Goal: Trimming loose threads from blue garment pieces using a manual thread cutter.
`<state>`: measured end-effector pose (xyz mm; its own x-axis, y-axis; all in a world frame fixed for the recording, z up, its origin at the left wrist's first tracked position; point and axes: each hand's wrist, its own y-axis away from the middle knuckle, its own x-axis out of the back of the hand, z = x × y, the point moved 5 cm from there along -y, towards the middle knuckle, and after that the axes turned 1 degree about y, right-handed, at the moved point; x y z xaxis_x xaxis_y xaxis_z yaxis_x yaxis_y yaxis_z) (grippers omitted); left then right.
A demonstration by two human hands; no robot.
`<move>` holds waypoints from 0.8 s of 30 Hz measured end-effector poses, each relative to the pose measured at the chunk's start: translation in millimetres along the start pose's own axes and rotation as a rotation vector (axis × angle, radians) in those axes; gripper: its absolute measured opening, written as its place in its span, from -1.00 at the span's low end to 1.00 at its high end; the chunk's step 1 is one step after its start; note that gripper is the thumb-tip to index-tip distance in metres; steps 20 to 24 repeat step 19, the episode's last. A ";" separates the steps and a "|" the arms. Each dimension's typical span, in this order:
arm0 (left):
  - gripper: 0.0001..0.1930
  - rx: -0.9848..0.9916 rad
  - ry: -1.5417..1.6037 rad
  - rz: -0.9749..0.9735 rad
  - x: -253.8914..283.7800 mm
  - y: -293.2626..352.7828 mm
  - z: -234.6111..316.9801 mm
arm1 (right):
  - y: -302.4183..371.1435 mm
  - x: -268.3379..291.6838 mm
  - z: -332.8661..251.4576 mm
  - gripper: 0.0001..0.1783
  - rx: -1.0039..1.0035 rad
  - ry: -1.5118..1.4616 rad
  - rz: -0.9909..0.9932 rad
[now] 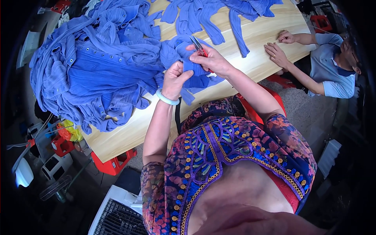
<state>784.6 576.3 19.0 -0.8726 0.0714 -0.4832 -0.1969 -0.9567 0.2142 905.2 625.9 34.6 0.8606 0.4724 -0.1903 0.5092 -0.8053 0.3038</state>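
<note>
My left hand [174,80], with a pale bangle [167,98] on its wrist, is closed on the edge of a blue garment [192,67], thumb pressed over the cloth. Just to its right, my right hand [213,60] holds small red-handled scissors [199,46], blades pointing up and away from me. The same hand also touches the garment's cloth, though whether its fingers grip it I cannot tell. Part of the garment lies bunched on the table beyond both hands.
A large heap of blue buttoned garments [105,70] covers the left of the wooden table [250,64]. More blue garments [207,19] lie at the far side. At the right a person [331,64] rests both hands at the table. A red stool [113,161] stands below the near-left corner.
</note>
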 end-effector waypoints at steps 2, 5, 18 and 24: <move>-0.86 0.012 0.051 -0.001 -1.8 -4.0 0.3 | -1.9 6.0 0.8 -0.64 0.005 -0.058 0.018; -0.81 0.070 0.206 -0.005 -5.8 -9.8 2.4 | -1.0 14.3 -5.4 -0.66 0.003 -0.096 0.072; -0.58 0.099 0.230 -0.135 -38.7 -54.0 48.7 | 0.1 45.9 -47.7 -0.55 0.100 -0.355 0.015; -0.57 0.101 0.218 -0.139 -43.0 -59.7 49.5 | -0.5 54.2 -51.8 -0.55 0.143 -0.332 0.013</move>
